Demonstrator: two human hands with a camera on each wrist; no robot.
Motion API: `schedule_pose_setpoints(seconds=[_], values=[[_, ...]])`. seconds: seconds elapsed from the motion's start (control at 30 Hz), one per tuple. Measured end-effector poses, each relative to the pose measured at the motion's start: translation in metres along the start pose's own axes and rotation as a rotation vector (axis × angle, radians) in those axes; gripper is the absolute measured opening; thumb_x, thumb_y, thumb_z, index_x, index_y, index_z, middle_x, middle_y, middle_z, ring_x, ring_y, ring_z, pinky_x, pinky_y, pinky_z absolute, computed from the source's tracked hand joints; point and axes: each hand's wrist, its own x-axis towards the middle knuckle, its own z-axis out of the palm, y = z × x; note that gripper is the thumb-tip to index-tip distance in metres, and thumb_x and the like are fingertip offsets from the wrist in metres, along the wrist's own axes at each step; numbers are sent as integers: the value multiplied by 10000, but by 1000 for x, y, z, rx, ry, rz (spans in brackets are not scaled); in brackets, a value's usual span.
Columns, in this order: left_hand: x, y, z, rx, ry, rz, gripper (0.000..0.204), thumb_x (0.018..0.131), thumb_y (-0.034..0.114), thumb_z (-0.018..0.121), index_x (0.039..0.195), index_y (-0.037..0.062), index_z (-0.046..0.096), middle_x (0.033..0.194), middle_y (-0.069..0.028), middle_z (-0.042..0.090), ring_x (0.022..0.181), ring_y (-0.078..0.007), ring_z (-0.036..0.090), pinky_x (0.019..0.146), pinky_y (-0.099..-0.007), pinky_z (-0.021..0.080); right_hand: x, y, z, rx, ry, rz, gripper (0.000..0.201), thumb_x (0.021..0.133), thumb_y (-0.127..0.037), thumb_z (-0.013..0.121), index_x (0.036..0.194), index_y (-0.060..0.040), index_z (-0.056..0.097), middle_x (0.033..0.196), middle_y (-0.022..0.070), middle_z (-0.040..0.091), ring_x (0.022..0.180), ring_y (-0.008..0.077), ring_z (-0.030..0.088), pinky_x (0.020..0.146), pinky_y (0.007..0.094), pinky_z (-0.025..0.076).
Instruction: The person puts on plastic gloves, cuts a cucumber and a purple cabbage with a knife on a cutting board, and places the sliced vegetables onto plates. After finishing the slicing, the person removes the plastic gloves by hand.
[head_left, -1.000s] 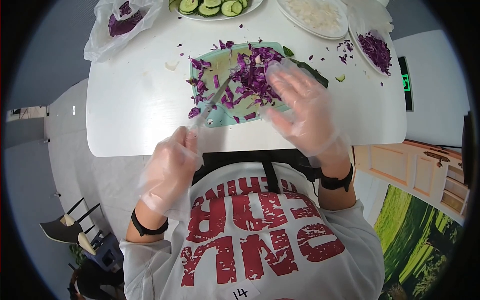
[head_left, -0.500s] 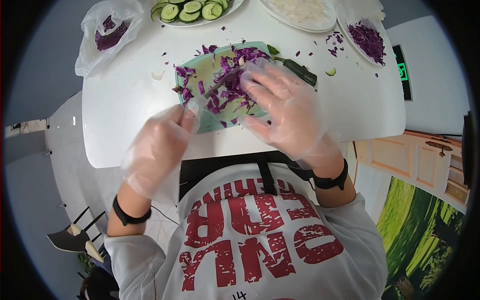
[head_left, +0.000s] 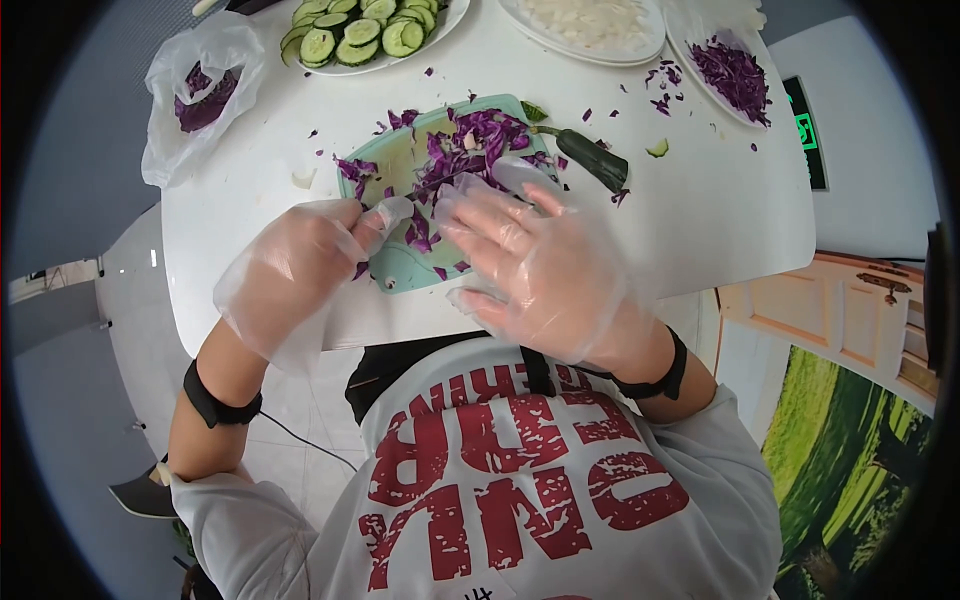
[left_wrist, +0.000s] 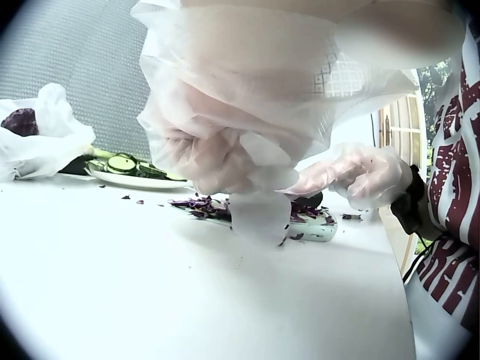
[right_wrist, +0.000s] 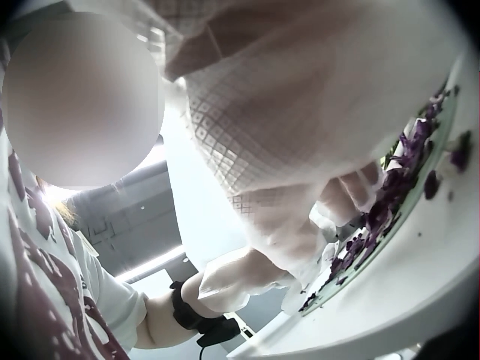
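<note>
Chopped purple cabbage (head_left: pixel 485 135) lies on a pale green cutting board (head_left: pixel 400 268). The gloved left hand (head_left: pixel 285 262) grips a knife at the board's left edge; its thin blade (head_left: pixel 428 187) points right into the cabbage, and the glove hides the handle. In the left wrist view the left hand (left_wrist: pixel 225 154) has curled fingers. Over the board's right part, the gloved right hand (head_left: pixel 545 265) is spread with extended fingers, its fingertips by the cabbage and near the blade. The right wrist view shows the right hand (right_wrist: pixel 300 127) beside the cabbage (right_wrist: pixel 390 187); contact is unclear.
A dark green cucumber piece (head_left: pixel 592 160) lies right of the board. Behind stand a plate of cucumber slices (head_left: pixel 360 32), plates with white pieces (head_left: pixel 590 22) and shredded cabbage (head_left: pixel 733 78). A plastic bag (head_left: pixel 245 65) holds purple cabbage at the left. Scraps dot the white table (head_left: pixel 700 220).
The head view has shifted. Against the board, the right hand has drawn toward its near side, uncovering more of the cucumber piece. The left hand has moved up beside the board's left edge, keeping the knife.
</note>
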Motion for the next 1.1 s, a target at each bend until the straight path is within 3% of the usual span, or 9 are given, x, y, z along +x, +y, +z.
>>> schedule_pose_setpoints(seconds=[0.37,0.63,0.7,1.1], values=[[0,-8,6,77,11,10,362,981,304,575,776,9,618,568,-159,528,507,-308,539,521,-395,445,-2,2,9,-37,-111,16,503,885,-329,611,1298,-43,582,1434,115,494,1356,223,415,1145,444,260],[2,-12,21,258,156,89,400,969,372,566,722,57,567,560,-158,565,527,-351,599,498,-428,477,3,-2,10,-67,-104,35,505,844,-314,667,1270,-53,598,1413,94,517,1331,218,445,1120,473,309],[2,-13,23,276,81,42,353,974,328,568,774,39,584,616,-189,586,565,-374,609,526,-444,478,3,-2,9,-73,-102,48,503,843,-314,667,1268,-52,600,1414,94,516,1332,217,446,1122,471,308],[1,-11,24,302,55,44,388,991,365,525,784,45,597,626,-190,608,578,-374,626,536,-444,496,10,-7,13,-127,-35,60,517,830,-326,671,1241,-16,624,1365,77,558,1332,205,423,1146,431,256]])
